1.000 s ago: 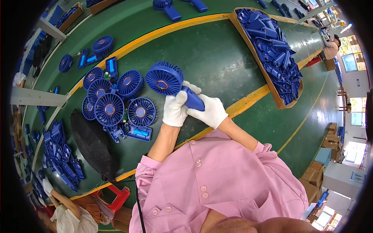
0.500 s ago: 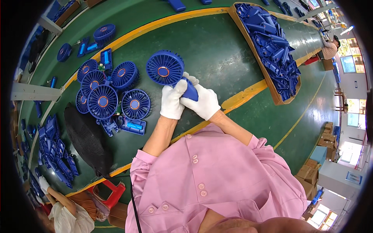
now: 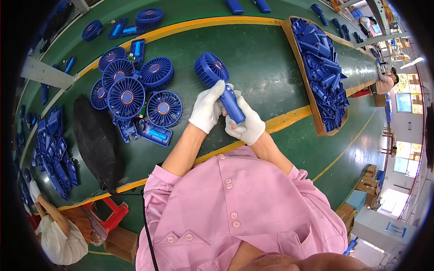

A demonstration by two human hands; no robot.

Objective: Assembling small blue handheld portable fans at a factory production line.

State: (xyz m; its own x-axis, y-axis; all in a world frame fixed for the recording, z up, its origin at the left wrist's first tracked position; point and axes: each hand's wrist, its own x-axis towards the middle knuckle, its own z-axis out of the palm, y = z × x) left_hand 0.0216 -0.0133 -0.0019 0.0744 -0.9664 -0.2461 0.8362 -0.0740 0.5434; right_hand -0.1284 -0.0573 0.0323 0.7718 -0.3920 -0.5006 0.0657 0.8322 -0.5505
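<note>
A blue handheld fan (image 3: 233, 106) is held over the green bench in front of me, its round grille turned partly to the right. My left hand (image 3: 206, 108), in a white glove, grips the fan where handle and head meet. My right hand (image 3: 249, 123), also gloved, curls round the lower handle, with bare fingertips showing. To the left lie several blue fan heads (image 3: 126, 97) in a cluster, some with open handle shells. One such open handle shell (image 3: 155, 133) holds a light-blue cylindrical cell.
A shallow cardboard tray (image 3: 302, 72) full of blue shells stands to the right. A black mesh bag (image 3: 96, 140) and a pile of blue shells (image 3: 52, 153) lie left. At lower left a person (image 3: 63, 235) works near a red stool (image 3: 110, 216).
The fan has turned in my hands, from its grille facing me to a side-on tilt with the handle in plain sight. My right hand has shifted down the handle.
</note>
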